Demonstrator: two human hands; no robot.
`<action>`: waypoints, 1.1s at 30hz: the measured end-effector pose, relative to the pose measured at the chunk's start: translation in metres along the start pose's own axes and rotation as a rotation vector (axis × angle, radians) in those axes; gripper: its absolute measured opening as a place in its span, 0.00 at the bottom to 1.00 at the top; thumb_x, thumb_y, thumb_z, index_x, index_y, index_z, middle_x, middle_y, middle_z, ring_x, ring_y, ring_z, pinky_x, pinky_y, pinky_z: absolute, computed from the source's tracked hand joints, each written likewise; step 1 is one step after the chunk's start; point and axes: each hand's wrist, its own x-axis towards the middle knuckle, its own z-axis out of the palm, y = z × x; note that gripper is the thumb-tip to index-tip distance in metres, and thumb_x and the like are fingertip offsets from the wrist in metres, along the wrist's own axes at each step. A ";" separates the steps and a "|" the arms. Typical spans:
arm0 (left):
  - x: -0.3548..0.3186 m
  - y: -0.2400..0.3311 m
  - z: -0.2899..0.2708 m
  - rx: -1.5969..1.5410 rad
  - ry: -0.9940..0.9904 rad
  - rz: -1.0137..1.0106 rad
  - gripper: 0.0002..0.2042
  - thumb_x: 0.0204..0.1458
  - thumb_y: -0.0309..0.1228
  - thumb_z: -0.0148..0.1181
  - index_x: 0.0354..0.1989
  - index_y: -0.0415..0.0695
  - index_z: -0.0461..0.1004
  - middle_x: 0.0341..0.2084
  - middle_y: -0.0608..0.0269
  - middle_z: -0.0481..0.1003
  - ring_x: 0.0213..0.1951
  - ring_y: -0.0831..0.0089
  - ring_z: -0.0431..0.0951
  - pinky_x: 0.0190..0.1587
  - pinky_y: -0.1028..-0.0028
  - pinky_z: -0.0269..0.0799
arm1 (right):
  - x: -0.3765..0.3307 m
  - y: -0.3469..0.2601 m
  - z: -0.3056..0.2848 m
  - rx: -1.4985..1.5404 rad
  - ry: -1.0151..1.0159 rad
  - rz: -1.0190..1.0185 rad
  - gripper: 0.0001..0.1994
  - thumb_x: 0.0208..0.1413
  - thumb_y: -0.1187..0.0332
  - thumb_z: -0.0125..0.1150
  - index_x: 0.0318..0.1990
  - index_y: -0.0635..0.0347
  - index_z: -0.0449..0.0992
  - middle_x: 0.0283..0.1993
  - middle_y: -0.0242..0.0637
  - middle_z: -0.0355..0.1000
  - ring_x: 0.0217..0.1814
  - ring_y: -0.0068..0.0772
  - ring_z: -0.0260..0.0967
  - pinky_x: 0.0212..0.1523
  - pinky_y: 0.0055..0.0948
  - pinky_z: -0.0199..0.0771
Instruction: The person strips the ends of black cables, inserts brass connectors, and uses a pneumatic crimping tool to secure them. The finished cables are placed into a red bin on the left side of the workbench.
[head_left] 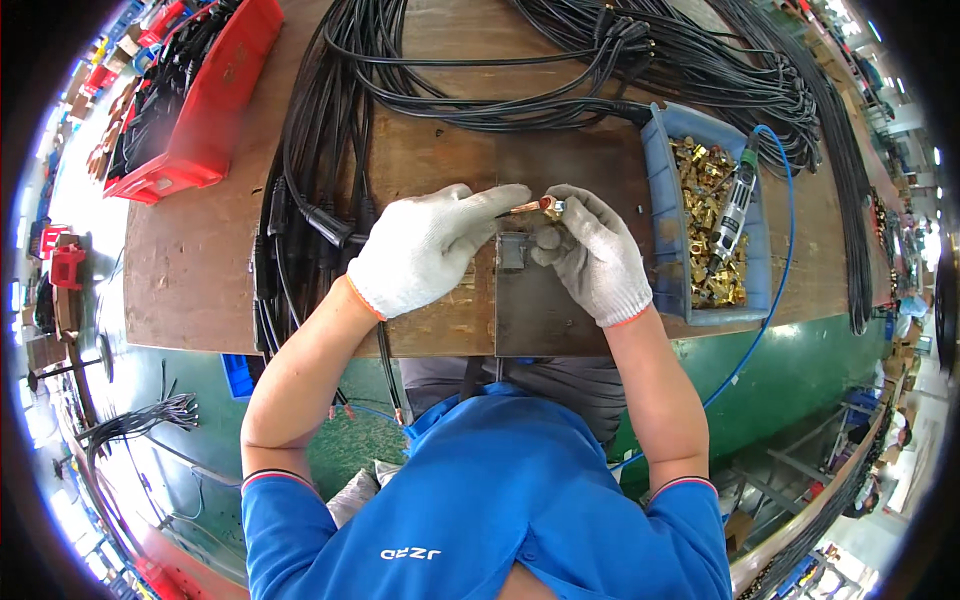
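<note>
Both hands wear white knit gloves and meet above the wooden table's front half. My left hand [420, 250] is closed, its fingertips pinching a thin copper-coloured wire end [523, 209]; whatever runs back from it is hidden by the glove. Thumb and forefinger of my right hand [605, 260] grip a small brass fitting [552, 207], which sits against the tip of the wire end. Whether the wire is inside the fitting cannot be made out. Just below the fingertips, a small grey metal block [512, 251] rests on a dark plate [560, 325] on the table.
To the right stands a blue bin [662, 240] of brass fittings [700, 180], with a pneumatic screwdriver [736, 212] lying across it and a blue air hose [789, 220] trailing off. Black cables [318, 130] lie at left and far side. A red bin [225, 90] occupies the far left.
</note>
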 end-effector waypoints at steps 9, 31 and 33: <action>0.000 -0.003 0.001 0.002 0.012 0.025 0.26 0.59 0.21 0.61 0.67 0.51 0.77 0.30 0.51 0.78 0.34 0.51 0.81 0.40 0.60 0.79 | 0.001 0.002 0.012 -0.045 0.009 0.013 0.15 0.73 0.67 0.62 0.58 0.69 0.77 0.49 0.42 0.82 0.40 0.34 0.84 0.44 0.41 0.90; -0.006 -0.021 0.019 0.148 0.031 0.040 0.11 0.63 0.32 0.63 0.52 0.45 0.82 0.35 0.50 0.82 0.39 0.49 0.84 0.41 0.57 0.81 | 0.013 0.007 0.012 -1.088 0.114 -0.190 0.07 0.67 0.71 0.69 0.47 0.65 0.84 0.42 0.35 0.84 0.44 0.19 0.78 0.47 0.26 0.79; -0.005 -0.022 0.019 0.163 0.025 0.037 0.11 0.63 0.33 0.63 0.52 0.45 0.83 0.35 0.50 0.82 0.39 0.49 0.84 0.41 0.57 0.81 | 0.016 0.013 0.005 -1.160 0.116 -0.290 0.07 0.65 0.71 0.70 0.46 0.64 0.85 0.41 0.38 0.83 0.43 0.24 0.80 0.46 0.28 0.80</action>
